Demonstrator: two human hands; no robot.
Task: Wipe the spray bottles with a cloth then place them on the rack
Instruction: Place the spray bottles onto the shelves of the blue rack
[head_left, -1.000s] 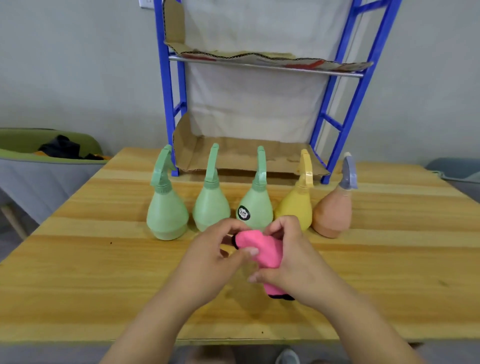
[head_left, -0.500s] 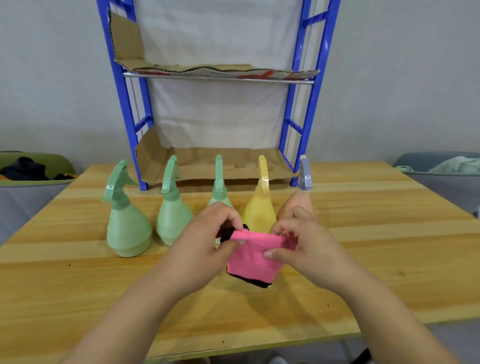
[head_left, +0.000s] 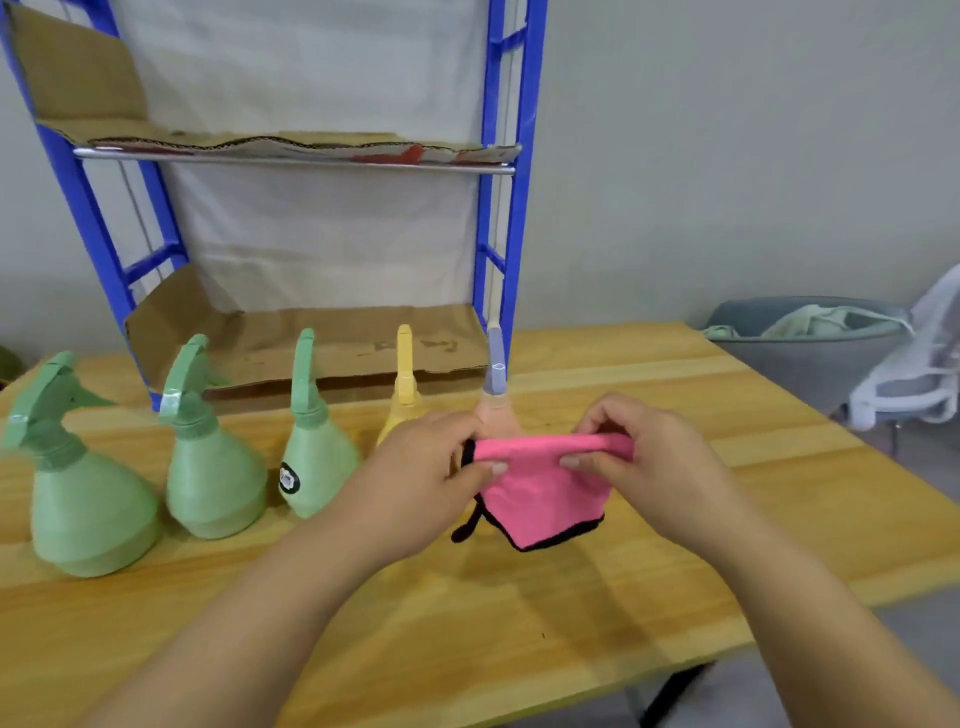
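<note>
Now the left hand (head_left: 415, 467) and right hand (head_left: 660, 467) pinch the pink cloth (head_left: 545, 499) over the bench (head_left: 675, 374).
Each hand grips the cloth's folded top edge, which is stretched between them, and the black-trimmed lower edge hangs free. Behind stand five spray bottles in a row: three green bottles (head_left: 213, 478) at the left, then a yellow bottle (head_left: 402, 384) and a peach bottle (head_left: 493, 364), both partly hidden by the hands. The blue rack (head_left: 511, 234) stands at the bench's far edge, its cardboard-lined lower shelf (head_left: 311, 343) just behind the row. Bare wood lies open right of the hands to the bench's right edge.
</note>
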